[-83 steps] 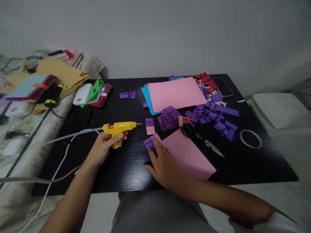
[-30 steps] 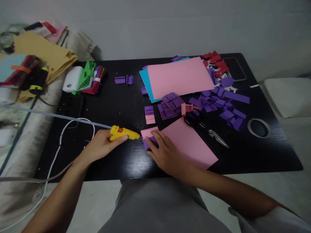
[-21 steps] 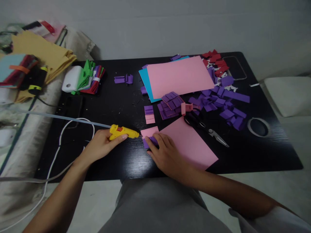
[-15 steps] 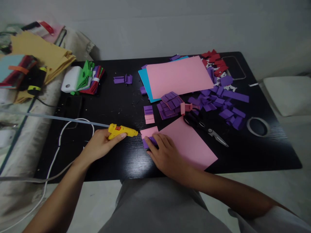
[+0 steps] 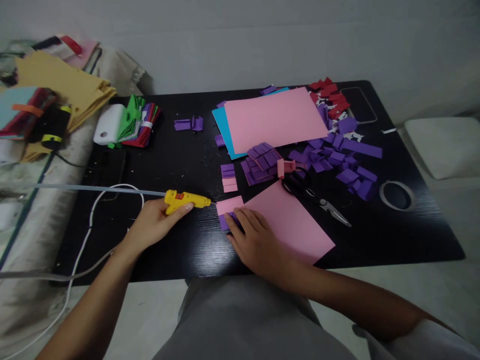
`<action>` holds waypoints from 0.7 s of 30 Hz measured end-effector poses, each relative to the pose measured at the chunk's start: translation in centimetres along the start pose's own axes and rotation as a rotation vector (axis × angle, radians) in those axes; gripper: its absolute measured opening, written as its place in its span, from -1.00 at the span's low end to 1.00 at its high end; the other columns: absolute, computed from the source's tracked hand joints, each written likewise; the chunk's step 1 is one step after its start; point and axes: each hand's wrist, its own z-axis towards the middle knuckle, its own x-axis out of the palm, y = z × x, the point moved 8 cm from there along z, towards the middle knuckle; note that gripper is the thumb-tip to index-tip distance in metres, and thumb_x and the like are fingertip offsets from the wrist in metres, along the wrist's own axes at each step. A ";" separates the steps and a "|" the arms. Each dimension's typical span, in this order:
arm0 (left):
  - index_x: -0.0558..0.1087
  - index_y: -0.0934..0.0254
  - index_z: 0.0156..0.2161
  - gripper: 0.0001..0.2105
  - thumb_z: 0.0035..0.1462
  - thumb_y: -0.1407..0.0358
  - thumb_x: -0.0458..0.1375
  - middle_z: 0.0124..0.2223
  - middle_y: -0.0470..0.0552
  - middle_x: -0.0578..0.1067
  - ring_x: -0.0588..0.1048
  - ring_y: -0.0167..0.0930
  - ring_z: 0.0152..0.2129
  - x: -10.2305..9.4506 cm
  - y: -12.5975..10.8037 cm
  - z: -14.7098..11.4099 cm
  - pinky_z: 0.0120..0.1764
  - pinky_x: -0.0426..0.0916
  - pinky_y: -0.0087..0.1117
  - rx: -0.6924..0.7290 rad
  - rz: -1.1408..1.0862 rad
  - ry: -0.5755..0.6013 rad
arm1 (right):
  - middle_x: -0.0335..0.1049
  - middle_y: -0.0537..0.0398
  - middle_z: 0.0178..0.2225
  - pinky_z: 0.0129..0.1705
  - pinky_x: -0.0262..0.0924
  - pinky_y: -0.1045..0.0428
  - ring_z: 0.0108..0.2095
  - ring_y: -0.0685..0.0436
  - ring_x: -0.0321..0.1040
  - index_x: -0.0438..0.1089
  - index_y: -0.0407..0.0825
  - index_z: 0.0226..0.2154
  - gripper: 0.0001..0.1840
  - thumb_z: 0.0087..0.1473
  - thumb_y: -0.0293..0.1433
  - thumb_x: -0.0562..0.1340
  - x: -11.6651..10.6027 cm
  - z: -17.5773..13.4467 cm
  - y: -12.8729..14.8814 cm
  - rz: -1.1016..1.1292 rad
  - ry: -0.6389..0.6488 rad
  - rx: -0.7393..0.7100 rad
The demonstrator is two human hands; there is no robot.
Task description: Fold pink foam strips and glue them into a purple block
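My left hand [image 5: 155,220] is closed around a yellow hot glue gun [image 5: 187,201], with a long pale glue stick [image 5: 101,188] sticking out of its back. The nozzle points right, at the left edge of a small pink and purple paper piece [image 5: 229,205]. I cannot tell whether the tip touches it. My right hand [image 5: 258,240] lies with fingers stretched over the purple part of that piece, pressing it to the table; the fingers hide some of it. Under and beside this hand is a pink sheet [image 5: 292,220]. Another pink and purple piece [image 5: 229,178] lies just beyond.
Black-handled scissors [image 5: 328,207] lie right of the pink sheet, and a roll of tape [image 5: 396,195] farther right. Purple strips [image 5: 333,157], stacked purple pieces [image 5: 261,162] and a large pink sheet [image 5: 275,120] lie behind. A white cord [image 5: 88,235] loops at left.
The glue gun has drawn back very slightly to the left, and more of its thin nozzle shows. My right hand keeps its place on the paper piece.
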 end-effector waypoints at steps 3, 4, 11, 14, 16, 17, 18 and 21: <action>0.55 0.23 -0.50 -0.46 0.11 -0.25 0.22 -0.56 -0.05 0.44 0.36 -0.38 -0.60 0.1 0.2 0.1 -0.51 0.18 -0.39 0.016 -0.031 0.000 | 0.43 -0.44 0.22 0.27 0.32 -0.31 0.25 -0.43 0.34 0.37 -0.30 0.25 -0.53 0.46 -0.36 0.08 0.2 -0.3 0.1 -0.019 -0.008 -0.011; 0.58 0.23 -0.46 -0.46 0.11 -0.25 0.22 -0.52 -0.03 0.48 0.40 -0.36 -0.56 0.0 0.3 0.1 -0.49 0.21 -0.39 0.015 -0.042 -0.002 | 0.43 -0.44 0.22 0.27 0.32 -0.31 0.26 -0.43 0.34 0.38 -0.31 0.24 -0.53 0.45 -0.36 0.08 0.3 -0.4 0.1 -0.027 -0.010 -0.013; 0.61 0.26 -0.40 -0.46 0.06 -0.25 0.24 -0.50 -0.03 0.50 0.38 -0.36 -0.57 -1.0 -0.3 -0.2 -0.51 0.20 -0.39 0.000 -0.064 -0.021 | 0.41 -0.45 0.24 0.29 0.32 -0.30 0.29 -0.44 0.33 0.36 -0.34 0.25 -0.52 0.45 -0.37 0.08 0.4 -0.5 0.3 -0.052 -0.019 -0.007; 0.60 0.26 -0.41 -0.49 0.08 -0.22 0.25 -0.51 -0.04 0.48 0.36 -0.37 -0.58 -0.8 -1.6 -0.1 -0.51 0.18 -0.39 0.039 -0.068 -0.022 | 0.40 -0.48 0.25 0.29 0.34 -0.30 0.29 -0.47 0.33 0.34 -0.38 0.26 -0.51 0.45 -0.39 0.08 0.3 -0.6 0.4 -0.052 -0.005 -0.002; 0.61 0.25 -0.36 -0.51 0.11 -0.19 0.26 -0.48 -0.03 0.51 0.40 -0.36 -0.55 0.0 -2.6 0.2 -0.48 0.20 -0.39 0.073 -0.062 0.012 | 0.37 -0.50 0.26 0.30 0.33 -0.31 0.30 -0.47 0.31 0.31 -0.40 0.27 -0.50 0.45 -0.40 0.08 0.4 -0.6 0.5 -0.042 0.013 0.003; 0.62 0.25 -0.33 -0.52 0.12 -0.19 0.25 -0.47 -0.03 0.53 0.42 -0.35 -0.54 0.5 -3.2 0.4 -0.47 0.22 -0.39 0.096 -0.057 0.036 | 0.36 -0.50 0.27 0.31 0.33 -0.31 0.32 -0.47 0.29 0.30 -0.40 0.29 -0.50 0.45 -0.41 0.07 0.5 -0.7 0.5 -0.031 0.027 0.007; 0.61 0.25 -0.34 -0.52 0.14 -0.18 0.24 -0.47 -0.03 0.53 0.42 -0.35 -0.54 1.0 -3.7 0.6 -0.47 0.22 -0.39 0.119 -0.047 0.057 | 0.34 -0.48 0.28 0.32 0.31 -0.32 0.34 -0.46 0.27 0.28 -0.38 0.30 -0.50 0.45 -0.42 0.07 0.6 -0.7 0.5 -0.013 0.038 0.011; 0.57 0.25 -0.42 -0.51 0.19 -0.18 0.20 -0.53 -0.06 0.46 0.36 -0.40 -0.59 2.2 -5.4 1.1 -0.49 0.17 -0.40 0.198 -0.007 0.087 | 0.33 -0.41 0.30 0.35 0.28 -0.35 0.37 -0.43 0.21 0.26 -0.29 0.33 -0.51 0.43 -0.45 0.08 0.7 -0.9 0.5 0.038 0.042 0.024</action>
